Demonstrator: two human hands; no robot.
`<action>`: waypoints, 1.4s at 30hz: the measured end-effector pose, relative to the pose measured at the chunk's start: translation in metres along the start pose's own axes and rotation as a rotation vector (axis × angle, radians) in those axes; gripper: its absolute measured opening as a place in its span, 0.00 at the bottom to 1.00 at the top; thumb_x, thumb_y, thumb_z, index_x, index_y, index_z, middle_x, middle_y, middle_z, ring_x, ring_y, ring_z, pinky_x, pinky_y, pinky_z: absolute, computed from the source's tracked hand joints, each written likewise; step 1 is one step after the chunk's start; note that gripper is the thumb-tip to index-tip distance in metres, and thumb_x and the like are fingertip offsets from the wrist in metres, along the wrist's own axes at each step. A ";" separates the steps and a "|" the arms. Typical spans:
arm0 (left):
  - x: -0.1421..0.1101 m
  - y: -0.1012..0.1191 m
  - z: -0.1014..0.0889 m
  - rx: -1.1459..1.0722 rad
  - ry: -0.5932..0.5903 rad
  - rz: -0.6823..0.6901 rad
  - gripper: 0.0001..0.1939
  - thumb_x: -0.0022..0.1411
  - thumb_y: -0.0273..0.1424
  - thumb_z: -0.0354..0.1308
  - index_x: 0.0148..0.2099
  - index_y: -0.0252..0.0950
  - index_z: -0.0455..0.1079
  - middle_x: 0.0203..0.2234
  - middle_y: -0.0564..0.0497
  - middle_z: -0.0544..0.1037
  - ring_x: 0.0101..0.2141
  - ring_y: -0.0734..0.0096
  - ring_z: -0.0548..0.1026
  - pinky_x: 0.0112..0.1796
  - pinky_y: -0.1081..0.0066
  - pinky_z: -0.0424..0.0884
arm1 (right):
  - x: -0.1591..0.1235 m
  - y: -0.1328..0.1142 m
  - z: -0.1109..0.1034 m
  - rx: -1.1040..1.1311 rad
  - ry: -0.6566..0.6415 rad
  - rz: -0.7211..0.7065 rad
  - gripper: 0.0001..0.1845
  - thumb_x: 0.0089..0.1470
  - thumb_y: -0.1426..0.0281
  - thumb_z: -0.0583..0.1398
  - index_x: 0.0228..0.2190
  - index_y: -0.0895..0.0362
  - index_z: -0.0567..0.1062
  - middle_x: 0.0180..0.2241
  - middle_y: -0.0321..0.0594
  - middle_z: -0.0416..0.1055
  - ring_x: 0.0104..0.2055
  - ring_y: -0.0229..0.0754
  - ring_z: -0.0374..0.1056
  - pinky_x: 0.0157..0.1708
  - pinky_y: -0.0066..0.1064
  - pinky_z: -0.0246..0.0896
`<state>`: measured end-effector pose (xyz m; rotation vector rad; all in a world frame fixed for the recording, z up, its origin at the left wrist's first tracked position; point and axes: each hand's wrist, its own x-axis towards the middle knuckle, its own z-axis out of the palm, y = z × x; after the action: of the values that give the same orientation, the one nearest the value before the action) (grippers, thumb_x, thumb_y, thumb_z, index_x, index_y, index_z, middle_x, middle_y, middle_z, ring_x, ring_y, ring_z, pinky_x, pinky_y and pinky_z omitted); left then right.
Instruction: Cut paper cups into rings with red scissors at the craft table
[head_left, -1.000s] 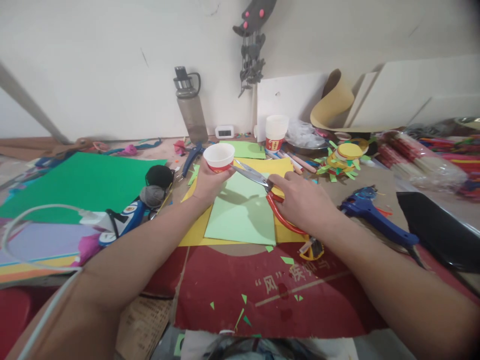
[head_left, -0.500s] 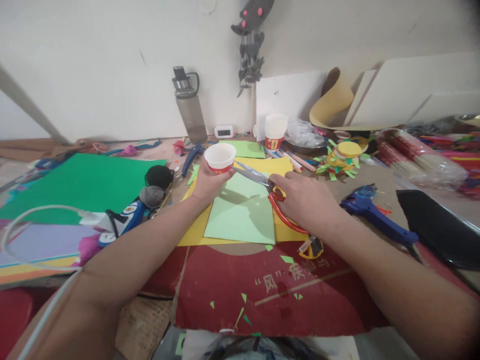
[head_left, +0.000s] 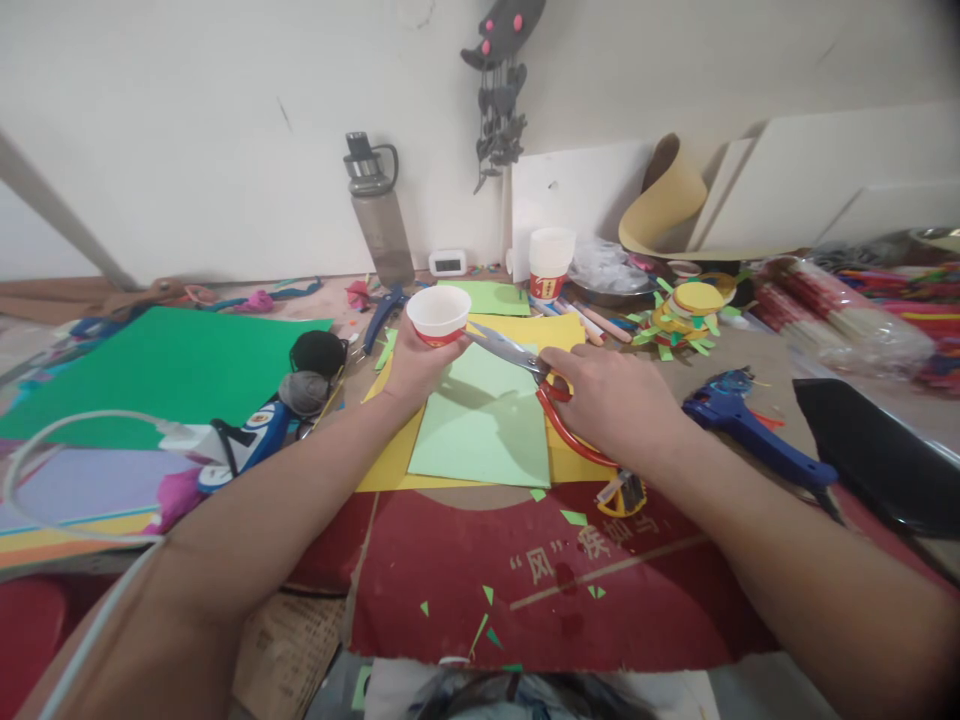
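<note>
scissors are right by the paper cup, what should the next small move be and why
Probably slide the left hand slightly down the cup, away from the blades, before closing the scissors. The right hand points them at the cup's side, the blades look slightly parted, and their tips sit very near the left fingers.

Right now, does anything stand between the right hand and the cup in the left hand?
Only the scissors, held in the right hand, span the gap to the cup. The left hand grips the cup, its thumb by the blade tips. Nothing else is visible between.
</note>
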<state>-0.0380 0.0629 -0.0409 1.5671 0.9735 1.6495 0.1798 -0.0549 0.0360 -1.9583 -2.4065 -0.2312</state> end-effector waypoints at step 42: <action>0.004 0.004 0.003 -0.014 0.003 0.015 0.40 0.36 0.42 0.78 0.48 0.40 0.60 0.48 0.46 0.74 0.51 0.57 0.74 0.52 0.59 0.72 | 0.003 0.003 -0.001 0.042 -0.074 0.009 0.19 0.63 0.71 0.52 0.52 0.54 0.73 0.43 0.49 0.76 0.44 0.52 0.73 0.32 0.33 0.55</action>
<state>-0.0353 0.0643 -0.0352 1.5671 0.9522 1.6659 0.1816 -0.0511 0.0380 -1.9934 -2.4253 -0.1081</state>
